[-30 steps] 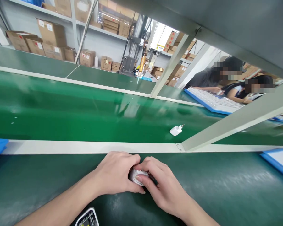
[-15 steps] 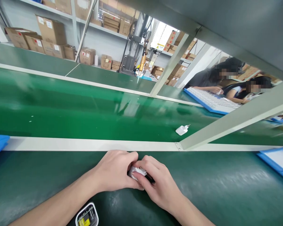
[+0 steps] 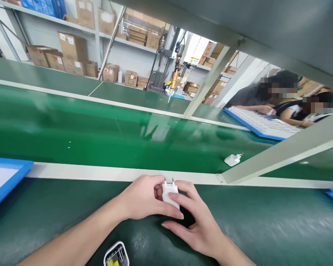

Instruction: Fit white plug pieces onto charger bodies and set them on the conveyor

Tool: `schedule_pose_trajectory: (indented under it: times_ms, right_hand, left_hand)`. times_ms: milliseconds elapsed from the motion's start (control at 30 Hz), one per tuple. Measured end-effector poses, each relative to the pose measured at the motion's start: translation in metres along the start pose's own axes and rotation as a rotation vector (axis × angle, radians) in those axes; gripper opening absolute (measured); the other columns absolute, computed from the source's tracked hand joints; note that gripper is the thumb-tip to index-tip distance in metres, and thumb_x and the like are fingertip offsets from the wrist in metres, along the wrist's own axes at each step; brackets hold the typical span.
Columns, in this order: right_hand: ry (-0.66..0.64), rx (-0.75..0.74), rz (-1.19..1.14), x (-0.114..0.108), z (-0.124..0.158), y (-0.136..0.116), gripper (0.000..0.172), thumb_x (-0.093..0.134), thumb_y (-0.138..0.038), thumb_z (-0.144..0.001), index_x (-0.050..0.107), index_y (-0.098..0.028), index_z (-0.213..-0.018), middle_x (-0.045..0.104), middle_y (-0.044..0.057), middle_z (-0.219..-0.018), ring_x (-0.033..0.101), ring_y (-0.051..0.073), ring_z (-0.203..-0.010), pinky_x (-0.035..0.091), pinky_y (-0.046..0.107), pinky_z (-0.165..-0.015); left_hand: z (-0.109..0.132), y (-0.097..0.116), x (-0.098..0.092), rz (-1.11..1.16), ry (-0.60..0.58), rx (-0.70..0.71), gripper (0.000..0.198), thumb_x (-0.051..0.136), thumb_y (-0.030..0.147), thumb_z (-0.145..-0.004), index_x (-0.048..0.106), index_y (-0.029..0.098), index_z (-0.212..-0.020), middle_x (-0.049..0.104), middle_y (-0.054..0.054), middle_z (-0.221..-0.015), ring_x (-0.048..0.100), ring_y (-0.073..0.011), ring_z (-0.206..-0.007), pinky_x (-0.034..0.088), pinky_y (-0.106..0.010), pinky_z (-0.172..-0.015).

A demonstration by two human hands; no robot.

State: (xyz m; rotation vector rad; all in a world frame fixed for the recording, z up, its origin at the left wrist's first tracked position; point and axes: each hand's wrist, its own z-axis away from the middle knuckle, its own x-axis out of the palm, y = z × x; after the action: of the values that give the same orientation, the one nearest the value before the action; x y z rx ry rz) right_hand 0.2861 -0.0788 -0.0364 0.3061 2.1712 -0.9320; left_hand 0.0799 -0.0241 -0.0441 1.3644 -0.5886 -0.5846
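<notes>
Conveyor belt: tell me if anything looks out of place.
A white plug adapter lies alone and skewed on the far green conveyor belt, prongs pointing sideways, apart from the second adapter held in the left hand.

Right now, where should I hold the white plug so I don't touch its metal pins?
Try to grip the white plug by its smooth, blocky body, pinching its two long sides. Come from your side of the green belt. The two metal pins stick out of the far end and point away from you, so the near end is probably the safest.
</notes>
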Motion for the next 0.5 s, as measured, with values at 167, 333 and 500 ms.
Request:
schedule_pose_trajectory:
  times_ms: [167,333,500]
  right_hand:
    - [0.036,-0.008,0.026,0.002,-0.004,-0.001,0.039,0.059,-0.019,-0.101,0.056,-0.029,-0.139,0.058,0.012,-0.123,0.057,0.026,-0.113,0.055,0.041,-0.091]
    - [0.100,0.005,0.037,-0.001,-0.008,0.002,0.025,0.063,-0.026,-0.101,0.066,-0.029,-0.126,0.065,0.010,-0.117,0.063,0.024,-0.107,0.058,0.037,-0.087]
    - [0.216,0.120,0.079,-0.009,-0.003,0.018,0.024,0.072,-0.034,-0.095,0.069,-0.026,-0.118,0.070,0.009,-0.114,0.068,0.027,-0.104,0.059,0.037,-0.087]
  left_hand:
    - [0.000,-0.002,0.002,-0.058,0.019,0.018,0.050,0.091,0.048,-0.060,0.056,0.018,-0.080,0.053,0.006,-0.071,0.045,-0.0104,-0.064,0.034,-0.023,-0.056]
    - [-0.001,0.000,0.000,-0.135,0.045,0.078,0.046,0.087,0.050,-0.065,0.058,0.018,-0.081,0.056,0.006,-0.070,0.048,-0.0102,-0.063,0.035,-0.023,-0.055]
    - [-0.004,0.000,-0.004,-0.108,0.041,0.146,0.049,0.081,0.058,-0.072,0.060,0.020,-0.095,0.059,0.005,-0.072,0.054,-0.0113,-0.065,0.041,-0.023,-0.058]
